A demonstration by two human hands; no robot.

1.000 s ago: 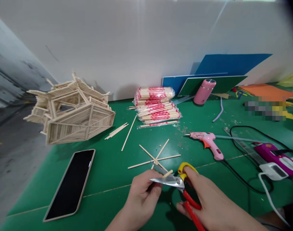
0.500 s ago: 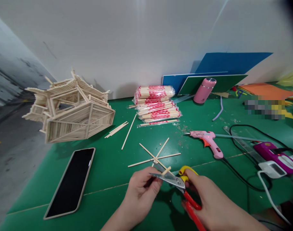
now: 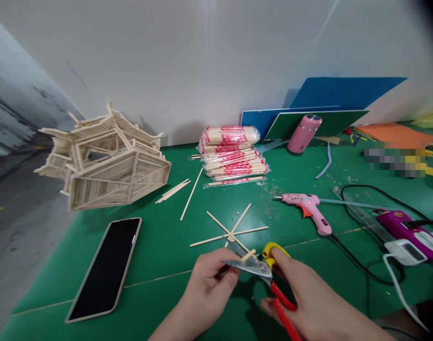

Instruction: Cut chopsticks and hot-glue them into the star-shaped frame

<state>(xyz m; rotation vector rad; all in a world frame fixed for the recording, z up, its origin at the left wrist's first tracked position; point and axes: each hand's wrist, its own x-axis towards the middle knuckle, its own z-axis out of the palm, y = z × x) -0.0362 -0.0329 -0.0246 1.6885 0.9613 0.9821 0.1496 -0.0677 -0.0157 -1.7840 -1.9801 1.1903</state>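
Note:
My left hand [image 3: 210, 282] pinches a short wooden stick [image 3: 248, 255], whose end sticks out between the blades of the scissors [image 3: 250, 267]. My right hand [image 3: 302, 289] grips these scissors by their yellow and red handles, with the blades parted around the stick. Just beyond my hands, several thin sticks [image 3: 250, 230] lie crossed like a star on the green table [image 3: 159, 255]. Farther left are a loose stick [image 3: 191, 194] and a small bunch of sticks [image 3: 173, 191].
A stick-built house model [image 3: 120, 180] stands at the left, a phone [image 3: 104, 270] before it. Wrapped chopsticks [image 3: 234, 156] lie at the back. A pink glue gun [image 3: 311, 208], its cord, a purple power strip [image 3: 404, 232] and a pink flask [image 3: 304, 134] are on the right.
The view has shifted very slightly. The scissor handles have drawn a little closer together, while the stick is still between the blades.

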